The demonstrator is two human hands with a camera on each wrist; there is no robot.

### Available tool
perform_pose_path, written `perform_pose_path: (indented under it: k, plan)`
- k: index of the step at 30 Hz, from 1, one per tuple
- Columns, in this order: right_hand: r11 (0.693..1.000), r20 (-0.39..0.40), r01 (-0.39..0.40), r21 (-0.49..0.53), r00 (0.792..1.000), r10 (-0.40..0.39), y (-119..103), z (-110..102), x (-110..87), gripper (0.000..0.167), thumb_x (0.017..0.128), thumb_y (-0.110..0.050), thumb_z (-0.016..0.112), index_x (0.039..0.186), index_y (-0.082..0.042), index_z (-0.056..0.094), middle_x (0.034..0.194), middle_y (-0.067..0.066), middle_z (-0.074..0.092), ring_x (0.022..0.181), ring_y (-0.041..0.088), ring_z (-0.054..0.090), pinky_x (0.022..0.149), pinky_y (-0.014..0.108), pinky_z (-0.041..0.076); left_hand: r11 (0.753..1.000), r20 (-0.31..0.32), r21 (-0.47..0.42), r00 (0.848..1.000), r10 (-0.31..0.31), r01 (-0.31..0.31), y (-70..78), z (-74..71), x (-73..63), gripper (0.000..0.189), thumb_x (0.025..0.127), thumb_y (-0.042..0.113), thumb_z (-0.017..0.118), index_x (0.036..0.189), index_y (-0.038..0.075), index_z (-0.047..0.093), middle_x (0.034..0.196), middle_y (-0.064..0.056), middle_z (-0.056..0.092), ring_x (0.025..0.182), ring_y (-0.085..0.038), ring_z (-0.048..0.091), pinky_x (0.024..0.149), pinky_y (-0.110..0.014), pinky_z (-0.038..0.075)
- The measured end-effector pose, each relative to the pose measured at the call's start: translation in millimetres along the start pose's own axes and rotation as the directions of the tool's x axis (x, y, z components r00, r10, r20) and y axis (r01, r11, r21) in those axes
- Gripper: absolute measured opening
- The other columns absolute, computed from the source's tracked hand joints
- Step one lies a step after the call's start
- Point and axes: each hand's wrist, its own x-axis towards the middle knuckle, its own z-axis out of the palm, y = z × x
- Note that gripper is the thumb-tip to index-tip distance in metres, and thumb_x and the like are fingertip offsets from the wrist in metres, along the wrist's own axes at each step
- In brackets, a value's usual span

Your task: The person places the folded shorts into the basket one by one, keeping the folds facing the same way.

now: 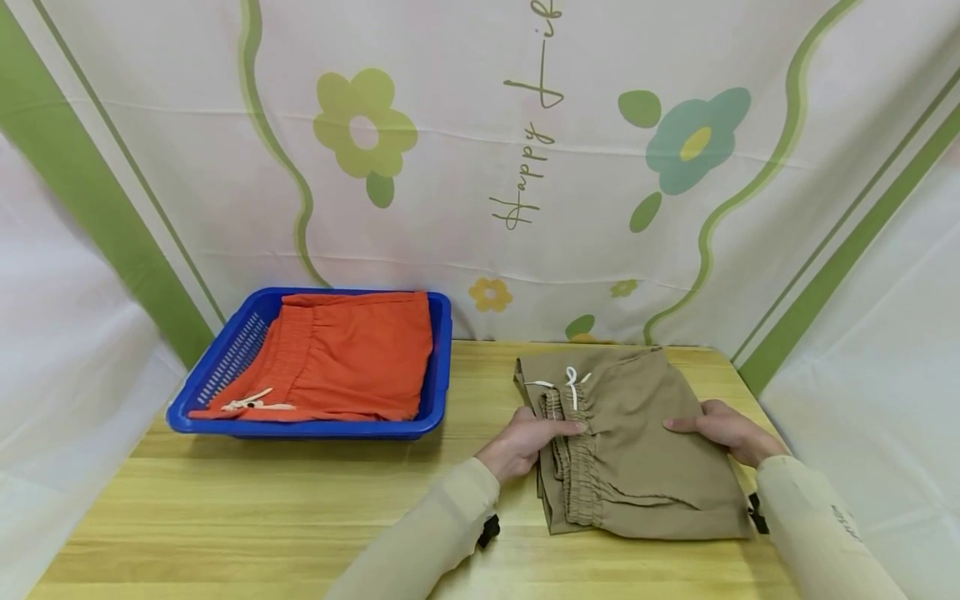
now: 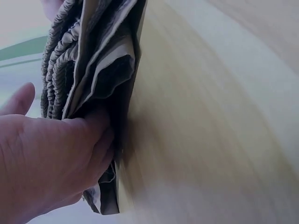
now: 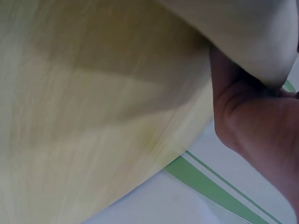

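Folded khaki shorts (image 1: pixel 652 450) with a gathered elastic waistband and a white drawstring lie at the right of the wooden table. My left hand (image 1: pixel 527 440) grips them at the waistband side, thumb on top. In the left wrist view the fingers of this left hand (image 2: pixel 56 154) go in under the layered fabric, where their tips are hidden. At the opposite edge my right hand (image 1: pixel 731 429) holds the shorts, thumb above the cloth and the other fingers beneath. The right wrist view shows the right hand (image 3: pixel 257 116) curled round the fabric edge (image 3: pixel 252 32).
A blue plastic basket (image 1: pixel 300 429) stands at the back left, with folded orange shorts (image 1: pixel 367 358) in it, their waistband toward the left. The wooden table (image 1: pixel 262 517) ends at a white curtain (image 1: pixel 450 225) printed with flowers; more curtain hangs at both sides.
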Motion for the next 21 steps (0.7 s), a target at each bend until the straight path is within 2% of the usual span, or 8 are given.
perform_pose_path:
  k: [3,6,9,14,17,21]
  plan:
    - [1.0,0.005,-0.004,0.025,1.0,0.004,0,1,-0.1,0.076,0.098,-0.032,0.068,0.143,0.02,0.035,0.116,0.018,0.066,0.1,0.028,0.067,0.085,0.045,0.057,1.0,0.008,0.007,1.0,0.01,-0.01,-0.7,2.4,0.6,0.064,0.078,0.018,0.089,0.123,-0.007,0.051,0.129,-0.016,0.05,0.125,-0.032,0.049,0.114,-0.05,0.034]
    - [0.999,0.017,0.004,0.038,1.0,-0.004,0,2,-1.0,0.077,0.099,-0.032,0.068,0.144,0.02,0.033,0.118,0.018,0.065,0.102,0.028,0.067,0.086,0.046,0.056,1.0,0.017,-0.007,1.0,0.014,-0.014,-1.3,4.8,1.9,0.047,0.078,0.015,0.088,0.11,-0.002,0.057,0.115,-0.01,0.056,0.107,-0.023,0.058,0.105,-0.042,0.045]
    - [0.999,0.021,0.012,0.043,1.0,-0.013,-2,3,-2.2,0.076,0.099,-0.032,0.067,0.144,0.019,0.033,0.119,0.018,0.064,0.102,0.028,0.067,0.087,0.045,0.056,1.0,0.006,-0.001,1.0,0.009,-0.009,-1.7,6.9,2.3,0.046,0.078,0.014,0.088,0.109,-0.001,0.057,0.112,-0.01,0.057,0.103,-0.023,0.059,0.102,-0.041,0.048]
    - [0.999,0.022,0.031,0.043,0.999,-0.032,-3,3,-5.0,0.074,0.1,-0.032,0.067,0.143,0.018,0.034,0.12,0.019,0.064,0.103,0.028,0.066,0.087,0.045,0.056,0.999,-0.037,0.048,0.999,0.01,-0.009,0.0,11.4,-0.2,0.067,0.076,0.016,0.09,0.125,-0.007,0.051,0.125,-0.017,0.055,0.12,-0.035,0.052,0.111,-0.052,0.038]
    - [0.998,0.021,0.041,0.047,0.999,-0.043,-4,3,-7.2,0.073,0.1,-0.032,0.066,0.143,0.018,0.034,0.119,0.019,0.063,0.103,0.029,0.066,0.086,0.046,0.056,0.996,-0.049,0.084,0.998,0.029,-0.025,1.1,13.8,-1.9,0.065,0.075,0.018,0.091,0.125,-0.004,0.054,0.123,-0.015,0.058,0.119,-0.034,0.055,0.11,-0.052,0.04]
    - [0.997,0.006,0.052,0.058,0.999,-0.052,-8,4,-10.6,0.072,0.1,-0.033,0.067,0.141,0.017,0.036,0.118,0.018,0.064,0.102,0.029,0.067,0.086,0.046,0.057,0.991,-0.043,0.123,0.998,0.051,-0.045,0.9,14.8,-2.4,0.055,0.076,0.021,0.091,0.116,0.002,0.059,0.113,-0.008,0.06,0.107,-0.025,0.058,0.105,-0.048,0.045]
